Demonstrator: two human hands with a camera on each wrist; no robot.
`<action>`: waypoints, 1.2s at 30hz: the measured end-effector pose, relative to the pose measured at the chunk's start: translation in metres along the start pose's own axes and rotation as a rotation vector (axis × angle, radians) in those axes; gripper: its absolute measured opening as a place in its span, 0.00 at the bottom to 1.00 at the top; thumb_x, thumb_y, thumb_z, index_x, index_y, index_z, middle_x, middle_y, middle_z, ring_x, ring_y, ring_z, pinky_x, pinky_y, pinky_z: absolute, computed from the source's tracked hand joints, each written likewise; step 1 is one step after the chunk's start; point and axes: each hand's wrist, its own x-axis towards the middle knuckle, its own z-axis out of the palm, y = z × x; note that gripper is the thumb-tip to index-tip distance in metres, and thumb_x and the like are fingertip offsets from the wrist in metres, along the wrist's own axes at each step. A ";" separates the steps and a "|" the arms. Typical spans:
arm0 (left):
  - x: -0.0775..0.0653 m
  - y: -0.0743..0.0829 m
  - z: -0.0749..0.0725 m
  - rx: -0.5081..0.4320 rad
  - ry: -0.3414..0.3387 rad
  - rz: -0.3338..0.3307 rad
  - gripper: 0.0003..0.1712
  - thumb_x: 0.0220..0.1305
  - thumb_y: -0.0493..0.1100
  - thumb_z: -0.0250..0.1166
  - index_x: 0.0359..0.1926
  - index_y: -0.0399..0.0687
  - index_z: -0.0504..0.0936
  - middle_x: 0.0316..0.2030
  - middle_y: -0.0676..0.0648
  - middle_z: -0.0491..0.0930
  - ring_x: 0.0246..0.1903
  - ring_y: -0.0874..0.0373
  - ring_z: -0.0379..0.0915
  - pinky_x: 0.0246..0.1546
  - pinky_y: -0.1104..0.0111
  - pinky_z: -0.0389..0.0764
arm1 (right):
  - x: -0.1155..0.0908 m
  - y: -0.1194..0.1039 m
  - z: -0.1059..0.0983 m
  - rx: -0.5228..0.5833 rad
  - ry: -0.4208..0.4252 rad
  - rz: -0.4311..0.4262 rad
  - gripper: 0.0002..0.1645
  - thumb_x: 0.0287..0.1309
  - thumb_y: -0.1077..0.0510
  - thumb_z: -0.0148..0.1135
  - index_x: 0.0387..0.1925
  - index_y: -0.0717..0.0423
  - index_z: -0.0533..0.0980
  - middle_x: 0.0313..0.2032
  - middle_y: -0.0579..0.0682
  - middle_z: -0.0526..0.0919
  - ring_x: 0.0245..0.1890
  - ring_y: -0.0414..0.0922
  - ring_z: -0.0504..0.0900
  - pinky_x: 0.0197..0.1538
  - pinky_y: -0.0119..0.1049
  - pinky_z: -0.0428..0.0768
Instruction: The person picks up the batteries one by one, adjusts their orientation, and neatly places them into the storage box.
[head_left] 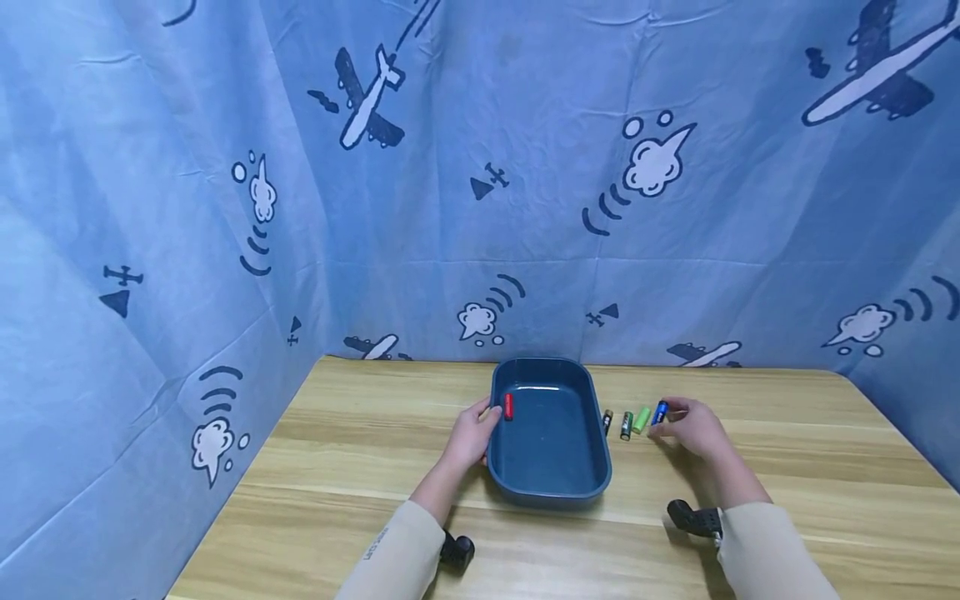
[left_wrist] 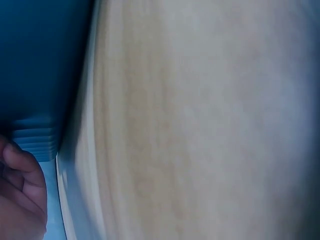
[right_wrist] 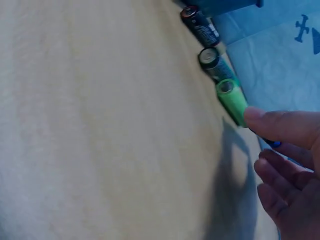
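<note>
A dark blue plastic bin (head_left: 550, 492) stands on the table, and a red battery (head_left: 508, 407) lies inside it by the left wall. My left hand (head_left: 471, 435) grips the bin's left side, its thumb over the rim; in the left wrist view curled fingers (left_wrist: 25, 172) show beside the ribbed wall. Right of the bin, my right hand (head_left: 693, 427) pinches a blue battery (head_left: 660, 412) between thumb and fingers. The right wrist view shows the thumb (right_wrist: 285, 125) hiding most of that battery. Just left of it lies a light green battery (head_left: 641, 419).
A dark green battery (head_left: 626, 426) and a black battery (head_left: 607, 421) lie in the same row, the black one close beside the bin's right wall. Blue patterned cloth (head_left: 540, 208) hangs behind the wooden table (head_left: 360, 467) and along its sides.
</note>
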 end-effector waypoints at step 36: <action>0.000 0.001 0.000 0.013 0.018 0.002 0.25 0.69 0.48 0.53 0.64 0.45 0.68 0.26 0.40 0.79 0.09 0.59 0.70 0.09 0.72 0.73 | 0.000 -0.075 -0.020 0.330 -0.129 0.003 0.45 0.51 0.65 0.66 0.66 0.69 0.54 0.61 0.71 0.61 0.56 0.53 0.68 0.58 0.43 0.70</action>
